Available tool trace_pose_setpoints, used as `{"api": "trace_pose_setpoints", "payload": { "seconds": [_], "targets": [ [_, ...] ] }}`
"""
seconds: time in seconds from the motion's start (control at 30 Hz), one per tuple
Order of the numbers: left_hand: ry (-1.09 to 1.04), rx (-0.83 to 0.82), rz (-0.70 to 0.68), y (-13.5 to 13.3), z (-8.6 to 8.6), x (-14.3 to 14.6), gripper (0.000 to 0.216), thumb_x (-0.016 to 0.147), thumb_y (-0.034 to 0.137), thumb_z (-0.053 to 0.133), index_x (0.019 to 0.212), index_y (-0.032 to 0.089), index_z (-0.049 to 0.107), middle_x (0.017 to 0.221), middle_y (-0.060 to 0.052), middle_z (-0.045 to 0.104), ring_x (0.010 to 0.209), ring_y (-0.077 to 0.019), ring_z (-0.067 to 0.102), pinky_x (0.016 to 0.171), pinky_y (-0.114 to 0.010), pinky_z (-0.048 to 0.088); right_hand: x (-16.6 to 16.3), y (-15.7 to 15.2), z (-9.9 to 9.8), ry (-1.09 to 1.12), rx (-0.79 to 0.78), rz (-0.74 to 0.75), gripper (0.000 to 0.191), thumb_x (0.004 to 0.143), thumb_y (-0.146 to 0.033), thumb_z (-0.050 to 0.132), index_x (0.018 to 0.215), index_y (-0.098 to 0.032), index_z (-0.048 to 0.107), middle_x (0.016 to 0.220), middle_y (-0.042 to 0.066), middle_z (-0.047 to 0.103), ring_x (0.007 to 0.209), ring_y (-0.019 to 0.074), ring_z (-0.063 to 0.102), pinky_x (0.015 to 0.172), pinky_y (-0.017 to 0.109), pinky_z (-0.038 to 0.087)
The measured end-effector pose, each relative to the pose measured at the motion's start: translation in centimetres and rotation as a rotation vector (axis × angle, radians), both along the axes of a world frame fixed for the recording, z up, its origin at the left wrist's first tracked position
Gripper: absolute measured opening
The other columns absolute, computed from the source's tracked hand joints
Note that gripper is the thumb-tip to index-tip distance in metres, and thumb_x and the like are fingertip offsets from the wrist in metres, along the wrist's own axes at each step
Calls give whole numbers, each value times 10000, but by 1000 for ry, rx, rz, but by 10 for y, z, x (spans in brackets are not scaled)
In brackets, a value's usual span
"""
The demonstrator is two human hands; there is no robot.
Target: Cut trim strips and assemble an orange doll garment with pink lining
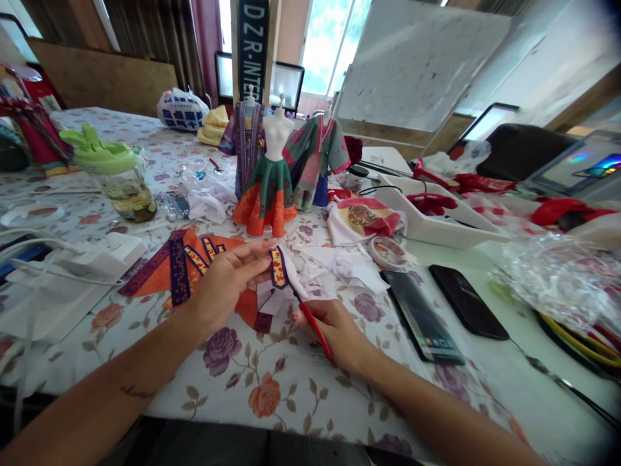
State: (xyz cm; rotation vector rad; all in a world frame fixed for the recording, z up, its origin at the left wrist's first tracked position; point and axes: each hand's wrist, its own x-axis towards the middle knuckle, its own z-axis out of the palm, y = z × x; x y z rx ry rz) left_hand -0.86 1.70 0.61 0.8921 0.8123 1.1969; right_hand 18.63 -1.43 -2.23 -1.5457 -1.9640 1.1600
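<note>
My left hand (231, 278) pinches a small pointed fabric strip (278, 266), yellow and red with a dark purple border. White backing (292, 272) stands out along the strip's right edge. In my right hand (339, 333) are what look like slim red-handled scissors (317, 331), seen edge-on. Their dark tip meets the strip's lower end; the loops are mostly hidden by my fingers. Beside my left hand lies an orange fabric piece (158, 279) with purple bands and similar patterned strips. White paper scraps (356, 268) are scattered behind and around both hands.
Behind the hands stand miniature dress forms in small garments, including a green and orange skirt (266, 194). A green-lidded jar (121, 184) and white power strip (82, 278) are left. On the right are two phones (422, 317), a tape roll (387, 251) and a white tray (436, 223).
</note>
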Motion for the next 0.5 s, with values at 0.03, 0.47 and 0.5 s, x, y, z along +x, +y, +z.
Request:
{"api": "trace_pose_setpoints", "payload": {
  "seconds": [0.03,0.47,0.5],
  "targets": [
    [-13,21,25,0,0,0,280,737,172,714,1016,197,712,1000,-27,717,876,-121,649,804,-218,513,0,0,-1,-4,3,8,564,794,-683,480,544,-189,372,485,-44,306,483,84,276,449,233,180],
    [78,73,-118,6,-11,0,408,763,230,702,1168,209,654,1142,-66,689,1050,-189,623,938,-301,460,0,0,-1,-13,-18,45,547,798,-663,486,550,-184,398,502,-41,321,506,89,273,458,236,188],
    [82,126,-117,5,-10,0,427,770,229,695,1194,223,638,1212,-63,660,1135,-206,586,991,-317,429,1,-1,0,-6,-7,41,550,795,-668,484,548,-184,397,502,-41,318,508,90,271,459,236,193]
  ]
}}
